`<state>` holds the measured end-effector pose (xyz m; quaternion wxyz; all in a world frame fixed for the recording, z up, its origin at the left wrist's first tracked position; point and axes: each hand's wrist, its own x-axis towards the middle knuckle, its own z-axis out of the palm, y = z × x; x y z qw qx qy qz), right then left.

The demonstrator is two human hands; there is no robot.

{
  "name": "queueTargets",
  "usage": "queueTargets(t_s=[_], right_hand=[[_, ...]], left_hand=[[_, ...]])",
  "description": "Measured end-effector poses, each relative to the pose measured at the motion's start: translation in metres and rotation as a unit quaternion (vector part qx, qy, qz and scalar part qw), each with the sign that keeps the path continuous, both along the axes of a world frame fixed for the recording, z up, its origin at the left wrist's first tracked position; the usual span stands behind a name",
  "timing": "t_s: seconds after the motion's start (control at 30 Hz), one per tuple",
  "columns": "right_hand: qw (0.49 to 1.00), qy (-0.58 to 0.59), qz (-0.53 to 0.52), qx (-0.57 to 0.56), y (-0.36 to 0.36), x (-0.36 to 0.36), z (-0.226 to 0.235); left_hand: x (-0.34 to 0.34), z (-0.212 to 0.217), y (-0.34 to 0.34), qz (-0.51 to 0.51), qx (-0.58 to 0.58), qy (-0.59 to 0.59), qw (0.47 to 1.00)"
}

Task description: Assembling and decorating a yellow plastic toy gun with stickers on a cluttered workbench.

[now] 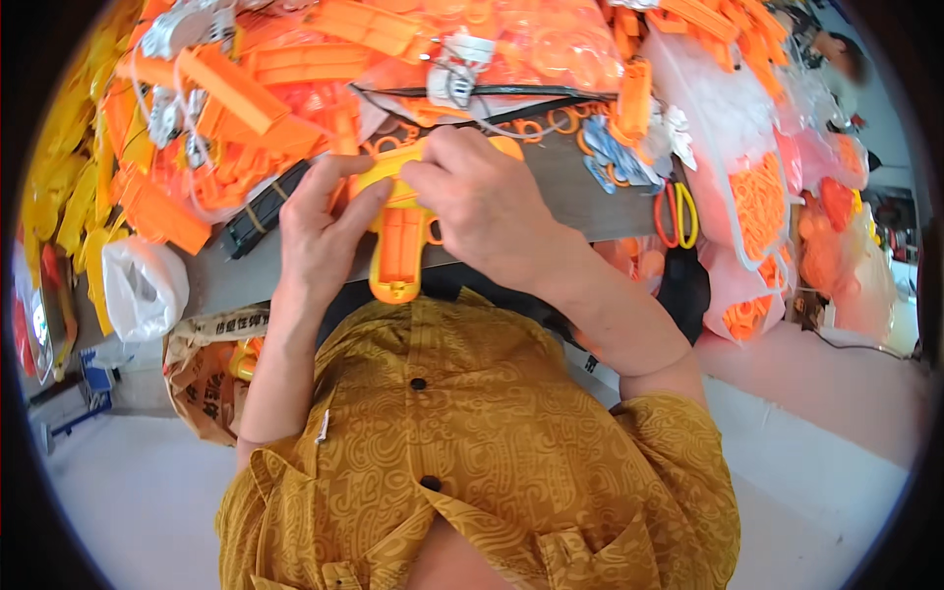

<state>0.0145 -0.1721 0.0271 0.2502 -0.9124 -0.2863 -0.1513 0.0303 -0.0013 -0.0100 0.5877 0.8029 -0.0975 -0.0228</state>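
Observation:
Both my hands hold an orange and yellow plastic toy gun over the near edge of a grey table. My left hand wraps its left side, thumb along the yellow top. My right hand covers the top right part, fingers curled over it. The orange grip points toward my body.
Heaps of orange plastic parts and clear bags of them cover the table's far side. Yellow parts lie at left. Scissors with yellow and red handles lie at right. A white bag and a brown sack sit lower left.

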Motion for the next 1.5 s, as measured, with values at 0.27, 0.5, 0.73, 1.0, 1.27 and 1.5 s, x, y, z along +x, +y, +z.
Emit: queueTargets(t_s=[0.27,0.5,0.73,1.0,1.27,1.5], right_hand=[[0.961,-0.013,-0.239,0.135,-0.048,-0.03,-0.009],[0.9,-0.033,-0.414,-0.135,-0.099,-0.061,-0.05],[0.946,-0.001,-0.322,-0.032,-0.075,-0.083,-0.046],[0.975,0.111,-0.19,-0.015,-0.098,-0.058,-0.027],[0.98,0.154,-0.123,-0.04,-0.107,-0.051,-0.024],[0.783,0.312,-0.163,0.513,-0.063,-0.046,0.015]], left_hand=[[-0.002,-0.004,0.004,0.006,-0.011,-0.062,0.998],[-0.015,0.019,0.002,0.035,-0.016,-0.075,0.996],[-0.031,0.032,-0.005,-0.045,-0.04,-0.129,0.99],[-0.041,0.032,-0.017,-0.132,-0.024,-0.108,0.985],[-0.046,0.037,-0.021,-0.178,-0.021,-0.071,0.981],[-0.044,0.032,-0.035,-0.166,-0.07,-0.028,0.983]])
